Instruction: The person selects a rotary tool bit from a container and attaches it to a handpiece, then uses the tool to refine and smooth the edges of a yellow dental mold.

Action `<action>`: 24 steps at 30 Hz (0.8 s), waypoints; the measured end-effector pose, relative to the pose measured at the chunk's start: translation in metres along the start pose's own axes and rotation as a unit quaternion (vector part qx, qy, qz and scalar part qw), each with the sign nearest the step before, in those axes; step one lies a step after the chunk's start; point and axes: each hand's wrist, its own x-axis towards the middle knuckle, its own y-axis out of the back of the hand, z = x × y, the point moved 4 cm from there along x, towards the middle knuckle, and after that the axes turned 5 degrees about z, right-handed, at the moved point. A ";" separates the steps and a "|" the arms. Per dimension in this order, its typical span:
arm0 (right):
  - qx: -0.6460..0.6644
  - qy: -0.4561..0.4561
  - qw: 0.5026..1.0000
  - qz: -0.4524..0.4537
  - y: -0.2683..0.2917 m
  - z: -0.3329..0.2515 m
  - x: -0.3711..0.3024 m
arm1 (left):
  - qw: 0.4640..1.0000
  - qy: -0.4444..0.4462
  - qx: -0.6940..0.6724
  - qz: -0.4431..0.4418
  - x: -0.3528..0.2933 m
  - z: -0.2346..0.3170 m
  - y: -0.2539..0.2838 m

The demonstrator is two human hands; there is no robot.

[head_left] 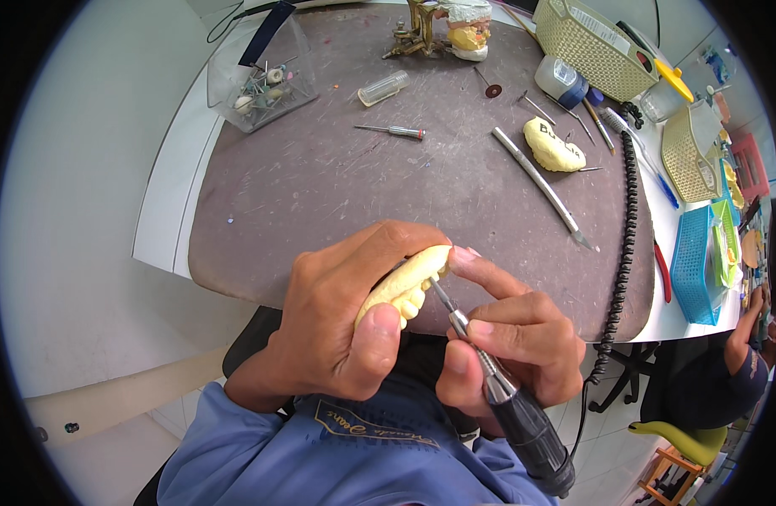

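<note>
My left hand (pixel 337 295) is closed around a pale yellow dental cast (pixel 407 285) with moulded teeth, held above my lap at the near edge of the bench. My right hand (pixel 523 341) grips a dental handpiece (pixel 489 363) with a silver front and a black body. The thin bur in its tip meets the cast beside the teeth; whether it touches I cannot tell. My right index fingertip rests at the far end of the cast. A coiled black cord (pixel 621 253) runs along the bench's right side and down toward the handpiece.
On the brown bench mat (pixel 320 185) lie a small screwdriver (pixel 392 131), a knife (pixel 539 185), another yellow cast (pixel 552 145) and a clear tube (pixel 383 88). A box of burs (pixel 270 93), an articulator (pixel 443 34) and baskets (pixel 695 266) stand around. Another person (pixel 716 371) sits at right.
</note>
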 end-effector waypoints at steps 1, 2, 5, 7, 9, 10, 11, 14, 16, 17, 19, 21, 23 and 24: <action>0.000 0.001 1.000 0.002 0.000 0.000 0.000 | 1.000 0.003 0.001 -0.001 0.000 0.000 0.000; 0.000 0.001 1.000 0.003 0.001 -0.001 0.000 | 1.000 0.003 0.000 -0.002 0.001 0.001 -0.001; 0.000 0.002 1.000 0.005 0.001 -0.001 0.001 | 1.000 -0.002 0.001 -0.002 0.002 0.002 -0.001; -0.002 0.003 1.000 0.005 0.000 -0.001 0.000 | 1.000 -0.002 0.006 -0.003 0.001 0.001 0.000; -0.005 0.003 1.000 0.005 0.000 -0.001 0.000 | 1.000 0.000 0.006 -0.002 0.001 0.001 0.000; -0.004 0.003 1.000 0.005 0.000 0.000 0.000 | 1.000 0.001 0.005 -0.003 0.001 0.001 0.000; -0.003 0.003 1.000 0.005 0.000 0.000 0.000 | 1.000 0.001 0.005 -0.002 0.001 0.001 0.000; 0.003 0.003 1.000 0.012 0.001 -0.001 0.000 | 1.000 0.004 0.001 0.000 0.001 0.001 -0.001; 0.005 0.005 1.000 0.014 0.001 0.000 0.000 | 1.000 0.005 0.005 0.004 0.001 0.001 0.000; 0.004 0.006 1.000 0.015 0.001 0.000 0.000 | 1.000 0.004 0.005 0.004 0.001 0.001 0.000; 0.006 0.010 1.000 0.014 0.001 0.000 0.000 | 1.000 -0.006 0.003 0.000 0.003 0.002 0.000; 0.007 0.012 1.000 0.014 0.000 -0.001 0.000 | 1.000 0.002 0.002 -0.002 0.003 0.004 0.000; -0.012 0.013 1.000 0.011 -0.001 -0.002 0.000 | 1.000 0.010 -0.001 -0.005 0.003 0.003 0.000; -0.015 0.014 1.000 0.010 -0.002 -0.002 0.000 | 1.000 0.011 0.003 -0.003 0.002 0.001 0.001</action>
